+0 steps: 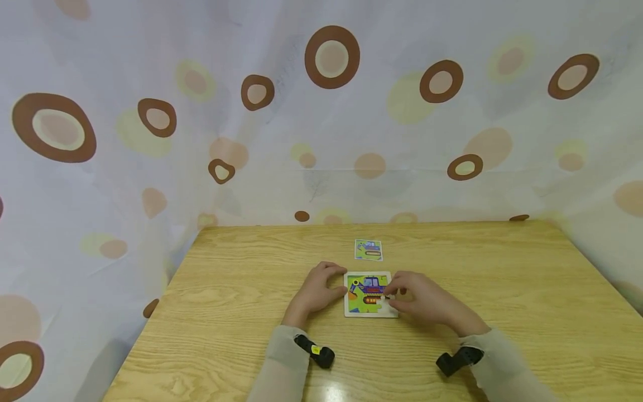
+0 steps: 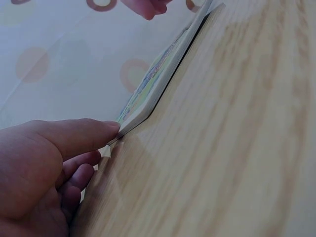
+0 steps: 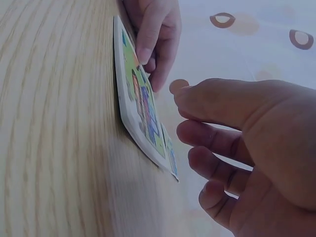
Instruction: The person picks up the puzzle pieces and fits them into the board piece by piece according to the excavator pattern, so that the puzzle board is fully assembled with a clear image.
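A small jigsaw puzzle point(image 1: 358, 306) with an excavator picture lies in a white-rimmed tray on the wooden table, its lower right part showing bare white. On the tray's left side, my left hand point(image 1: 317, 288) rests with the thumb against the rim; the left wrist view shows this thumb point(image 2: 91, 136) at the tray's corner, other fingers loosely bent beside it. Over the right part of the tray, my right hand point(image 1: 421, 297) pinches a small puzzle piece point(image 1: 387, 297), mostly hidden by the fingertips. In the right wrist view, thumb and bent fingers point(image 3: 210, 136) hover off the board.
Behind the tray lies a small picture card point(image 1: 368, 250) with the same excavator. The wooden table point(image 1: 241, 279) ends at a hanging cloth point(image 1: 281, 145) with brown and yellow spots, at the back and sides. Both wrists wear black straps with cameras.
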{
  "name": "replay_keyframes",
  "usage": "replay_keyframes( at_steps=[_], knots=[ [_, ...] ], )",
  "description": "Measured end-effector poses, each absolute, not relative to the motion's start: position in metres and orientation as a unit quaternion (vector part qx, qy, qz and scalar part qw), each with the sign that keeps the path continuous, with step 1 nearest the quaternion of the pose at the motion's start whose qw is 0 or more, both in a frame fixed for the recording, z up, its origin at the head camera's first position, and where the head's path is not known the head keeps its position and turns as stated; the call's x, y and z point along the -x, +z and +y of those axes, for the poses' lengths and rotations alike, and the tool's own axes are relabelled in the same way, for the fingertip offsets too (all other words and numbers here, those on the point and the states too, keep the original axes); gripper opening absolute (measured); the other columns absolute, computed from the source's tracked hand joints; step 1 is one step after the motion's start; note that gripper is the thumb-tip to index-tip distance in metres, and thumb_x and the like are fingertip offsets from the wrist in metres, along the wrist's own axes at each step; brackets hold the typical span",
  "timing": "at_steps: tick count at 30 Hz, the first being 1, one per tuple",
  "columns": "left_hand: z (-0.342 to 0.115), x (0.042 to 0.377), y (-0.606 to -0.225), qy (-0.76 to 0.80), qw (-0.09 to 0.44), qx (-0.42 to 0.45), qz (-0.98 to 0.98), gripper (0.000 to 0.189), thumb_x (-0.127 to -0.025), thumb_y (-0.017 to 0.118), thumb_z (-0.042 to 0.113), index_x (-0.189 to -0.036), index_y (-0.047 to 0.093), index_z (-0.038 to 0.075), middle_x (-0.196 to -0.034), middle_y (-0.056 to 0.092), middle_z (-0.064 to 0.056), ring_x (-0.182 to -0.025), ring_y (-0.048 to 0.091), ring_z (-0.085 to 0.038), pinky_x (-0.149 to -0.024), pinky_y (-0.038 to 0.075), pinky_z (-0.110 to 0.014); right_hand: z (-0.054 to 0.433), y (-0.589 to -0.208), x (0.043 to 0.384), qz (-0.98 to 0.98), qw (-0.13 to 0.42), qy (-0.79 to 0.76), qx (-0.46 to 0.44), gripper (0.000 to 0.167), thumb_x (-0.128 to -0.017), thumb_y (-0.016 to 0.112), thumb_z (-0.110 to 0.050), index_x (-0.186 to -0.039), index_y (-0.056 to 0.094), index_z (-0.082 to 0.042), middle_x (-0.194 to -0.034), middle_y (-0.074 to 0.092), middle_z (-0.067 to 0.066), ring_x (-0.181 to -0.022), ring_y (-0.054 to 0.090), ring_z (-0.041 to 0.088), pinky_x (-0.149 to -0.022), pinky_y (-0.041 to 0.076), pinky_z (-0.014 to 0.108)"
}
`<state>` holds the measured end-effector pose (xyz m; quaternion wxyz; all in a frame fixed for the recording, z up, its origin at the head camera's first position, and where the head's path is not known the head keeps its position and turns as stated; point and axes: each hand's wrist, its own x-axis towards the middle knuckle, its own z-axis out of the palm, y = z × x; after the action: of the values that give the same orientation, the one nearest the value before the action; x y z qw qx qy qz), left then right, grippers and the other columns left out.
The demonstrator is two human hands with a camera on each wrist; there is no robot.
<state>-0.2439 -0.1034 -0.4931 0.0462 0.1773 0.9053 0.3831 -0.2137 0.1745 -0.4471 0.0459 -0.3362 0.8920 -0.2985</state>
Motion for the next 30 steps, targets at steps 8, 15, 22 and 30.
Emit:
replay_keyframes(
  at_steps=[8,15,22,30],
  knots=[
    [-0.103,0.245,-0.495,0.379,0.047,-0.180,0.906,0.042,-0.093,0.070,0.024,-0.134,0.062,0.015,-0.136,0.050,-0.004,-0.129,0.044,-0.025,-0.109,0.035,-0.043,0.191,-0.444,0.211,0.897,0.031,-0.294,0.328,0.019,-0.091,0.069,-0.009,-0.109,0.073,-0.007,-0.094,0.060,-0.009,-0.086,0.055,0.009,-0.073,0.051,0.029],
    [-0.103,0.246,-0.495,0.377,0.047,-0.178,0.908,0.042,-0.093,0.070,0.024,-0.134,0.062,0.016,-0.136,0.050,-0.004,-0.130,0.043,-0.025,-0.110,0.035,-0.043,0.208,-0.444,0.208,0.903,0.032,-0.288,0.318,0.022,-0.091,0.071,-0.013,-0.113,0.072,-0.008,-0.096,0.061,-0.007,-0.087,0.055,0.010,-0.074,0.052,0.032],
    [-0.102,0.246,-0.496,0.374,0.047,-0.176,0.909,0.042,-0.093,0.070,0.025,-0.134,0.062,0.016,-0.136,0.050,-0.003,-0.129,0.043,-0.025,-0.109,0.035,-0.043,0.228,-0.443,0.203,0.904,0.035,-0.290,0.312,0.026,-0.090,0.073,-0.016,-0.114,0.071,-0.007,-0.101,0.063,-0.004,-0.089,0.057,0.016,-0.075,0.052,0.034],
    [-0.103,0.245,-0.495,0.375,0.047,-0.177,0.908,0.042,-0.093,0.070,0.024,-0.134,0.062,0.015,-0.136,0.050,-0.003,-0.129,0.044,-0.025,-0.109,0.035,-0.043,0.250,-0.446,0.199,0.904,0.037,-0.271,0.328,0.033,-0.090,0.074,-0.022,-0.118,0.069,-0.005,-0.106,0.062,-0.001,-0.089,0.057,0.015,-0.073,0.052,0.034]
  ],
)
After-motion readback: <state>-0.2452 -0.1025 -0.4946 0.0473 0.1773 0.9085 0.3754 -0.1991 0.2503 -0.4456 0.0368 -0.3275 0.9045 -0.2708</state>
